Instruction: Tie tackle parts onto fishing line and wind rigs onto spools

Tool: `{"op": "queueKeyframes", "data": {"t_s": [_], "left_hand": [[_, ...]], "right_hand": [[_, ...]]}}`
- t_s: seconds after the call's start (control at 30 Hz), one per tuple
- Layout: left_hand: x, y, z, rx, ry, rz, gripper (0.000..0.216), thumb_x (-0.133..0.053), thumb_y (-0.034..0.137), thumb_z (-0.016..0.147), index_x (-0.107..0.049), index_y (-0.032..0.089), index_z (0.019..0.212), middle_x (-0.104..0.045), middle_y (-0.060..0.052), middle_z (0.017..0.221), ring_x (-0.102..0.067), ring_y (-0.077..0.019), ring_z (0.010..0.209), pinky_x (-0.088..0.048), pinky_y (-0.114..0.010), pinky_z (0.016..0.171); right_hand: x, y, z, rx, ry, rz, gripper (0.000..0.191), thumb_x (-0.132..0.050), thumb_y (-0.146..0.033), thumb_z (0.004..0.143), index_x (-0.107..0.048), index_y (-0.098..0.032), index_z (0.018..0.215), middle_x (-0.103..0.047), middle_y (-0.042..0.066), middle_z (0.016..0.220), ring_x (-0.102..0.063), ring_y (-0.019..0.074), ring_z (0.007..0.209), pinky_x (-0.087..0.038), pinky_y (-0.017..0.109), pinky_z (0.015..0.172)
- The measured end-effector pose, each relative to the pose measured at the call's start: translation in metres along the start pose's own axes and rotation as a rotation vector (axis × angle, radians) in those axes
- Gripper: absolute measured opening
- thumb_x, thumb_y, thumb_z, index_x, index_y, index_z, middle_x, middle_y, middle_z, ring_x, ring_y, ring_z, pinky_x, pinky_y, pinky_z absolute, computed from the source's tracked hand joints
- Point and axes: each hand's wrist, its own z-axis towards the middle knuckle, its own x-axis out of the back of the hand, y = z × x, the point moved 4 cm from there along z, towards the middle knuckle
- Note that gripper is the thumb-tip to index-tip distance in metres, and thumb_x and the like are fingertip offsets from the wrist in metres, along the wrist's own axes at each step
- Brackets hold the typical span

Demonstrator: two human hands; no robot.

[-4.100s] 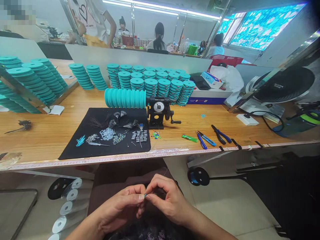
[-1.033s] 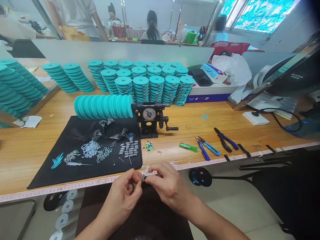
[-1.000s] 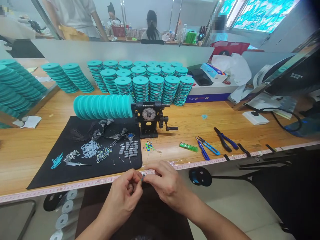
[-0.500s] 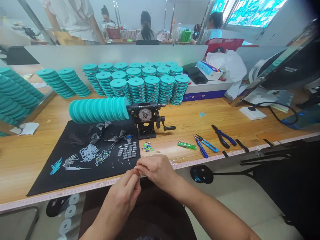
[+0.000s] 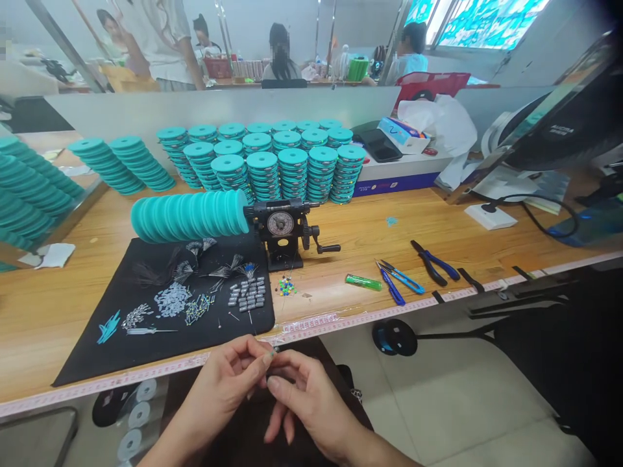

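Observation:
My left hand (image 5: 233,376) is in front of the table edge, thumb and forefinger pinched on something too small to make out. A tiny greenish spot shows at its fingertips. Against them rests my right hand (image 5: 309,395), its forefinger and thumb curled in and its lower fingers hanging loose; what it grips is hidden. Just beyond lies a black mat (image 5: 195,344) with grey cylindrical weights (image 5: 247,295), pale small pieces (image 5: 172,299), swivel-like metal parts (image 5: 136,316), teal strips (image 5: 108,327) and a thin-tipped tool (image 5: 150,331). Coloured beads (image 5: 286,286) lie beside the mat.
A black hand-cranked winder (image 5: 285,233) carries a row of teal foam spools (image 5: 189,216). Stacked spools (image 5: 263,162) stand behind. To the right lie a green tube (image 5: 363,282), blue snips (image 5: 402,277), a blue cutter (image 5: 392,288) and pliers (image 5: 433,263). A tape measure (image 5: 170,368) lines the table edge.
Both hands have dropped toward me, off the mat's front edge and below the table edge. My right hand has turned, its lower fingers now loosened. The fingertips of both hands remain together.

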Motion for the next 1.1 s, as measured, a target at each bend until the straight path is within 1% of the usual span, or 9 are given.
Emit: {"op": "queueKeyframes", "data": {"t_s": [0.13, 0.2, 0.3, 0.37, 0.47, 0.63, 0.77, 0.9, 1.1], "left_hand": [[-0.007, 0.007, -0.003, -0.033, 0.031, 0.026, 0.028, -0.072, 0.04, 0.079, -0.06, 0.015, 0.072, -0.06, -0.003, 0.087, -0.055, -0.0132, 0.075, -0.046, -0.023, 0.066], [-0.008, 0.01, -0.004, -0.078, 0.046, 0.076, 0.027, -0.071, 0.039, 0.08, -0.061, 0.015, 0.073, -0.061, -0.003, 0.086, -0.056, -0.0139, 0.077, -0.047, -0.024, 0.07], [-0.009, 0.009, -0.004, -0.135, 0.057, 0.172, 0.025, -0.067, 0.039, 0.084, -0.062, 0.016, 0.075, -0.061, -0.002, 0.086, -0.056, -0.0138, 0.076, -0.046, -0.023, 0.068], [-0.009, 0.007, -0.003, -0.158, 0.058, 0.222, 0.025, -0.064, 0.039, 0.086, -0.06, 0.017, 0.075, -0.06, -0.002, 0.086, -0.056, -0.0137, 0.075, -0.046, -0.023, 0.066], [-0.009, 0.005, -0.003, -0.197, 0.066, 0.301, 0.024, -0.059, 0.038, 0.089, -0.059, 0.018, 0.076, -0.06, -0.002, 0.089, -0.057, -0.0145, 0.077, -0.046, -0.023, 0.066], [-0.012, 0.01, -0.01, -0.359, 0.089, 0.637, 0.016, -0.052, 0.026, 0.093, -0.059, 0.02, 0.08, -0.06, -0.002, 0.094, -0.055, -0.0113, 0.067, -0.045, -0.023, 0.059], [-0.016, 0.013, -0.015, -0.637, 0.152, 0.915, 0.014, -0.049, 0.01, 0.091, -0.059, 0.02, 0.09, -0.053, -0.004, 0.102, -0.059, -0.0112, 0.073, -0.051, -0.023, 0.065], [-0.018, 0.011, -0.011, -0.899, 0.133, 1.188, 0.02, -0.044, 0.007, 0.092, -0.058, 0.02, 0.095, -0.056, -0.004, 0.094, -0.062, -0.0155, 0.083, -0.057, -0.024, 0.074], [-0.018, 0.025, 0.0, -1.192, -0.088, 1.455, 0.024, -0.041, 0.004, 0.092, -0.06, 0.013, 0.102, -0.065, -0.01, 0.095, -0.063, -0.0195, 0.077, -0.058, -0.032, 0.07]], "right_hand": [[0.0, 0.009, 0.002, 0.011, 0.079, 0.109, 0.039, -0.069, -0.048, 0.081, -0.055, -0.015, 0.095, -0.063, 0.001, 0.071, -0.061, 0.0108, 0.047, -0.045, 0.019, 0.043], [0.004, 0.004, -0.002, 0.074, 0.142, -0.044, 0.032, -0.066, -0.045, 0.085, -0.056, -0.015, 0.086, -0.057, -0.002, 0.062, -0.057, 0.01, 0.049, -0.044, 0.02, 0.048], [0.011, -0.012, -0.011, 0.256, 0.255, -0.364, 0.024, -0.06, -0.037, 0.09, -0.058, -0.016, 0.079, -0.057, 0.001, 0.075, -0.056, 0.0113, 0.065, -0.044, 0.022, 0.059], [0.012, -0.015, -0.015, 0.253, 0.251, -0.418, 0.022, -0.052, -0.037, 0.095, -0.055, -0.018, 0.085, -0.058, 0.001, 0.078, -0.055, 0.0106, 0.062, -0.042, 0.021, 0.055], [0.011, -0.013, -0.019, 0.173, 0.149, -0.484, 0.018, -0.042, -0.034, 0.099, -0.049, -0.02, 0.089, -0.052, -0.005, 0.062, -0.046, 0.0088, 0.045, -0.034, 0.021, 0.044], [0.007, -0.038, -0.024, 0.637, 0.158, -1.132, 0.017, -0.045, -0.015, 0.094, -0.058, -0.019, 0.085, -0.055, 0.002, 0.071, -0.05, 0.0151, 0.066, -0.036, 0.028, 0.062], [0.011, -0.06, -0.012, 0.824, 0.119, -1.227, 0.021, -0.043, -0.013, 0.096, -0.063, -0.019, 0.094, -0.064, 0.007, 0.093, -0.055, 0.0188, 0.085, -0.041, 0.031, 0.075], [0.02, -0.072, 0.014, 0.739, 0.093, -1.102, 0.018, -0.047, -0.019, 0.099, -0.065, -0.018, 0.097, -0.07, 0.004, 0.088, -0.062, 0.0155, 0.082, -0.044, 0.025, 0.074], [0.024, -0.091, 0.047, 0.461, 0.024, -1.214, 0.008, -0.068, -0.019, 0.086, -0.073, -0.021, 0.08, -0.068, -0.004, 0.064, -0.062, 0.0123, 0.063, -0.039, 0.021, 0.06]]}}
